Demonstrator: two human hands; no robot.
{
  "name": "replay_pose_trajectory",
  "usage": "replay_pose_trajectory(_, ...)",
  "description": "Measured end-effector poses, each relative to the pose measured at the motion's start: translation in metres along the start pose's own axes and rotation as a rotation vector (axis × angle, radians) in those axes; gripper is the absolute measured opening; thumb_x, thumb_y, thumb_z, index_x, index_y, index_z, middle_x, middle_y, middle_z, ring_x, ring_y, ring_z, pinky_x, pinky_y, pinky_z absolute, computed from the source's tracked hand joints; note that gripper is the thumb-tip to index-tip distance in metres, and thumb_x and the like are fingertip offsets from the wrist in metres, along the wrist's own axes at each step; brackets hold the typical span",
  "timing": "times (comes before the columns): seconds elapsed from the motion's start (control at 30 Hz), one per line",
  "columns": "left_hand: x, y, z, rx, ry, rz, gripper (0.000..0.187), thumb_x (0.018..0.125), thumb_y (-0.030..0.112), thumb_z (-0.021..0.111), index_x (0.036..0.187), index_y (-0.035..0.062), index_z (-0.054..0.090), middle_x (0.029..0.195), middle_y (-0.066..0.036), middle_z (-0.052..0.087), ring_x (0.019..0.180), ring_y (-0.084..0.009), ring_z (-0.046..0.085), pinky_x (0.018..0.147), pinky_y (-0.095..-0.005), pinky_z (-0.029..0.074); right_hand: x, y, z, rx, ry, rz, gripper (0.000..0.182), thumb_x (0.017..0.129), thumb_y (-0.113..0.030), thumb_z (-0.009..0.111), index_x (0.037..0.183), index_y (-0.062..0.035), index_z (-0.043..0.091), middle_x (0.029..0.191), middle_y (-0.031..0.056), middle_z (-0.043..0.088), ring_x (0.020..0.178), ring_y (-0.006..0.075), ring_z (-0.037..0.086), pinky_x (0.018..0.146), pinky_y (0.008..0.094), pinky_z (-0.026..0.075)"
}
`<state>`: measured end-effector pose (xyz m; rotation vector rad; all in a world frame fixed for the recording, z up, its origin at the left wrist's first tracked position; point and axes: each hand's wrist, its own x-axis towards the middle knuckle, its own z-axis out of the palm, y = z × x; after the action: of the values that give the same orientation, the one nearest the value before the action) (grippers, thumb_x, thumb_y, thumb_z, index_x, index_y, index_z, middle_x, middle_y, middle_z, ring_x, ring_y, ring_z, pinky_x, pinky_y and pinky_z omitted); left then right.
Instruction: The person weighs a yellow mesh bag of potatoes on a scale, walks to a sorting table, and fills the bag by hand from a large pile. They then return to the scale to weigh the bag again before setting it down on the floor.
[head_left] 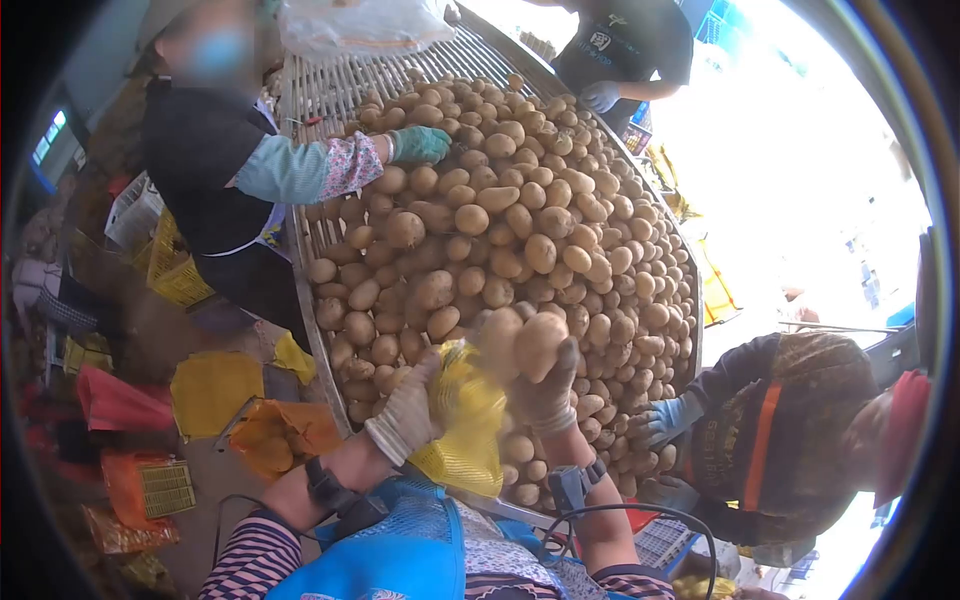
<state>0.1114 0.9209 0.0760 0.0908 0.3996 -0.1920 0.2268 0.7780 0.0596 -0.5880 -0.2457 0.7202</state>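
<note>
My left hand point(404, 410), in a pale work glove, is closed on the edge of a yellow mesh bag point(462, 425). The bag hangs in front of my body at the near end of the potato pile. Just to its right, my gloved right hand point(550, 392) grips potatoes point(541, 345) near the bag's top. At least two potatoes show there, slightly blurred, and my right fingers are partly hidden behind them. Beneath and beyond both hands spreads a large heap of potatoes point(540, 252).
The heap lies on a slatted metal table point(318, 85) with a raised rim. A co-worker's green glove point(420, 145) touches potatoes at left; another's blue glove point(660, 420) is at right. A third person point(625, 55) stands at the back. Orange bags point(275, 437) lie on the floor.
</note>
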Motion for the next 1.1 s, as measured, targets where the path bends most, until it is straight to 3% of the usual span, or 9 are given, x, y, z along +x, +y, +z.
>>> replay_pose_trajectory(0.13, -0.013, 0.014, 0.027, 0.106, 0.087, 0.132, 0.039, 0.097, 0.040, 0.043, 0.120, 0.0097, 0.052, 0.114, -0.009, 0.059, 0.103, -0.0234, 0.060, 0.090, -0.0424, 0.051, -0.053, 0.016, -0.011, -1.568, -0.123, 0.136, 0.038, 0.089, -0.018, 0.051, 0.127, -0.0133, 0.046, 0.097, 0.0095, 0.063, 0.082, 0.0272, 0.066, 0.067, 0.0346, 0.053)
replay_pose_trajectory(0.27, -0.025, 0.006, 0.019, 0.271, 0.211, 0.104, 0.036, 0.097, 0.040, 0.043, 0.114, 0.0102, 0.054, 0.108, -0.007, 0.061, 0.100, -0.0223, 0.060, 0.089, -0.0419, 0.052, -0.055, -0.048, 0.037, -2.154, -0.660, 0.234, 0.024, 0.086, -0.033, 0.059, 0.102, -0.0158, 0.065, 0.068, 0.0121, 0.064, 0.056, 0.0263, 0.063, 0.054, 0.0347, 0.051)
replay_pose_trajectory(0.4, -0.018, 0.000, 0.029, 0.090, 0.002, 0.015, 0.038, 0.096, 0.038, 0.047, 0.120, 0.0084, 0.052, 0.114, -0.007, 0.059, 0.104, -0.0199, 0.059, 0.093, -0.0385, 0.049, -0.004, -0.098, 0.075, -2.081, -0.419, 0.301, 0.023, 0.084, -0.031, 0.062, 0.091, -0.0107, 0.068, 0.070, 0.0118, 0.065, 0.063, 0.0254, 0.065, 0.060, 0.0341, 0.052)
replay_pose_trajectory(0.5, 0.010, 0.001, 0.005, 0.666, 0.054, 0.250, 0.043, 0.097, 0.037, 0.046, 0.125, 0.0052, 0.050, 0.119, -0.009, 0.057, 0.111, -0.0213, 0.055, 0.099, -0.0371, 0.045, 0.090, -0.070, 0.067, -2.145, -0.308, -0.320, 0.026, 0.081, -0.022, 0.061, 0.105, -0.0133, 0.062, 0.091, 0.0118, 0.063, 0.082, 0.0270, 0.063, 0.068, 0.0385, 0.051)
replay_pose_trajectory(0.63, 0.022, 0.035, 0.019, 0.201, 0.002, -0.035, 0.042, 0.100, 0.034, 0.039, 0.130, 0.0056, 0.046, 0.125, -0.007, 0.054, 0.115, -0.0186, 0.052, 0.099, -0.0341, 0.045, 0.213, -0.033, 0.020, -2.389, -0.419, -0.559, 0.025, 0.077, -0.009, 0.056, 0.101, -0.0142, 0.055, 0.090, 0.0094, 0.057, 0.078, 0.0292, 0.060, 0.063, 0.0430, 0.049)
replay_pose_trajectory(0.8, 0.031, 0.064, 0.007, 0.146, -0.043, -0.010, 0.039, 0.102, 0.026, 0.034, 0.134, 0.0053, 0.042, 0.130, -0.005, 0.049, 0.119, -0.0154, 0.048, 0.100, -0.0300, 0.044, 0.251, -0.023, -0.017, -2.521, -0.758, -0.475, 0.039, 0.073, -0.001, 0.056, 0.109, -0.0153, 0.054, 0.097, 0.0123, 0.053, 0.079, 0.0298, 0.060, 0.062, 0.0423, 0.049)
replay_pose_trajectory(0.93, 0.023, 0.080, 0.029, 0.310, 0.094, 0.002, 0.043, 0.101, 0.028, 0.036, 0.138, 0.0057, 0.038, 0.133, -0.007, 0.047, 0.122, -0.0165, 0.046, 0.102, -0.0333, 0.042, 0.217, -0.040, -0.001, -2.410, -0.269, -0.068, 0.051, 0.073, -0.008, 0.067, 0.119, -0.0079, 0.048, 0.104, 0.0130, 0.057, 0.088, 0.0260, 0.062, 0.072, 0.0365, 0.053)
replay_pose_trajectory(1.0, 0.032, 0.082, 0.008, -0.187, -0.149, -0.105, 0.045, 0.100, 0.030, 0.039, 0.137, 0.0056, 0.039, 0.133, -0.008, 0.047, 0.122, -0.0178, 0.047, 0.102, -0.0359, 0.042, 0.164, -0.046, 0.031, -1.322, -0.061, -0.060, 0.060, 0.073, -0.016, 0.071, 0.124, -0.0047, 0.043, 0.102, 0.0105, 0.060, 0.093, 0.0186, 0.061, 0.078, 0.0306, 0.052)
replay_pose_trajectory(1.1, 0.040, 0.075, -0.015, 0.393, 0.004, 0.076, 0.043, 0.099, 0.033, 0.042, 0.132, 0.0059, 0.043, 0.128, -0.008, 0.051, 0.117, -0.0201, 0.050, 0.100, -0.0359, 0.043, 0.101, -0.029, 0.015, -1.094, -0.154, 0.292, 0.050, 0.074, -0.019, 0.070, 0.119, -0.0062, 0.051, 0.096, 0.0061, 0.060, 0.094, 0.0117, 0.058, 0.078, 0.0235, 0.050)
